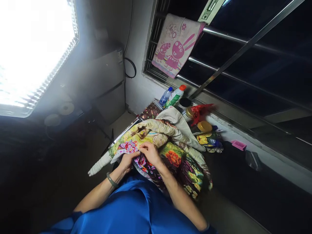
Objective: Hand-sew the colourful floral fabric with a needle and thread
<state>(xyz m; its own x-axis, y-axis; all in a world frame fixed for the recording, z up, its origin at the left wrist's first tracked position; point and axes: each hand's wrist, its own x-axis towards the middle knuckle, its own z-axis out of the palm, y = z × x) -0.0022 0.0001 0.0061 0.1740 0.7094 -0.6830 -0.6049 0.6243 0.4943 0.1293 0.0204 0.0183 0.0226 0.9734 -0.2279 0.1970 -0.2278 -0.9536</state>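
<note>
A large embroidered cloth (174, 156), covered in bright stitched flowers on yellow-green and black grounds, lies bunched and draped before me. My left hand (127, 161), below a wrist with a green bangle (112, 180), grips the near part of the cloth beside a pink stitched flower. Close to it, my right hand (150, 153) is closed in a pinch right over the cloth. Whatever its fingertips hold is too small to make out. A pale rolled end of the cloth sticks out to the left.
Behind the cloth stand a blue-capped bottle (166, 96), a red-capped bottle (175, 97) and a gold-lidded jar (204, 126). A red plastic bag (201, 112) lies nearby. A pink-printed towel (176, 45) hangs on the window bars. A bright lamp (34, 52) fills the upper left.
</note>
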